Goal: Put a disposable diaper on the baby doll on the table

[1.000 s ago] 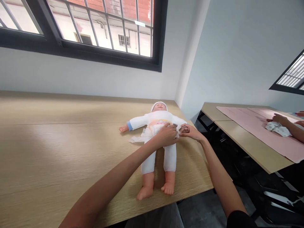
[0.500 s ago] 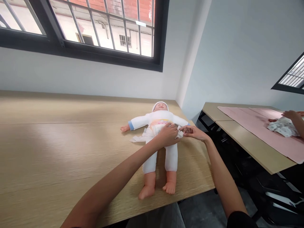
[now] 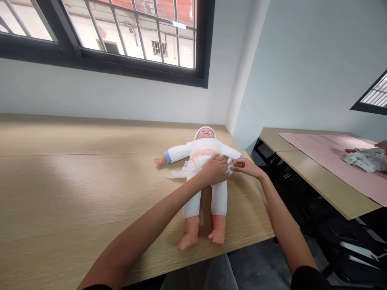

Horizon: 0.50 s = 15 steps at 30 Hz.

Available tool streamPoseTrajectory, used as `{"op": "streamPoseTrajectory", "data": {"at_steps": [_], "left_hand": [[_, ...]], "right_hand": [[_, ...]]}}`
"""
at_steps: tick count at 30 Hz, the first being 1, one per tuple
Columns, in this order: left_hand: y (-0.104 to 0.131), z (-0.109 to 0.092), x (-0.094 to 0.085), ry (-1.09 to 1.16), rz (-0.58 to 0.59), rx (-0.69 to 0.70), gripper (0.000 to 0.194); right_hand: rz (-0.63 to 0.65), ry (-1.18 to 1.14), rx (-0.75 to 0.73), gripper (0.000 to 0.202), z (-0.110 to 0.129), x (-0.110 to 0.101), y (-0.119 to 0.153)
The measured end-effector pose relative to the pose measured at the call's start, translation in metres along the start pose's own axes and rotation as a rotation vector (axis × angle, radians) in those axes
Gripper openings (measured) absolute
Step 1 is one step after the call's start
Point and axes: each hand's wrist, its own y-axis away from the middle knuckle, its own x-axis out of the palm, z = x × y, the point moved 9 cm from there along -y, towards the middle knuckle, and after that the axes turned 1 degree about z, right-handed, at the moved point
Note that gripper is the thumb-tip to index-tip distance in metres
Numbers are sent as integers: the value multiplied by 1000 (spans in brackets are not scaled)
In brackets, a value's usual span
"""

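Note:
A baby doll (image 3: 205,146) in a white suit and cap lies on its back on the wooden table, feet toward me. Around its waist is a white diaper (image 3: 196,162), with one loose tab (image 3: 178,174) spread out on the left side. My left hand (image 3: 215,170) rests over the diaper's front, its fingers curled on it; what they grip is hidden. At the doll's right-hand side of the picture, my right hand (image 3: 243,166) pinches the other white tab (image 3: 229,164) between thumb and fingers.
The wooden table (image 3: 75,193) ends just right of the doll. Across a gap stands another table with a pink cloth (image 3: 329,157), a patterned cloth bundle (image 3: 367,160) and part of another person's hand (image 3: 382,145). A barred window (image 3: 136,32) is ahead.
My hands have barely moved at the diaper. The other person's hand has drawn back toward the right edge. The view has shifted slightly.

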Motion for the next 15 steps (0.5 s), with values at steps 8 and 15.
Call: {"op": "streamPoseTrajectory", "data": {"at_steps": [8, 15], "left_hand": [[0, -1, -1, 3, 35, -10, 25], [1, 0, -4, 16, 8, -33, 24]], "right_hand": [[33, -211, -71, 28, 14, -5, 5], [-14, -246, -104, 25, 10, -11, 4]]}}
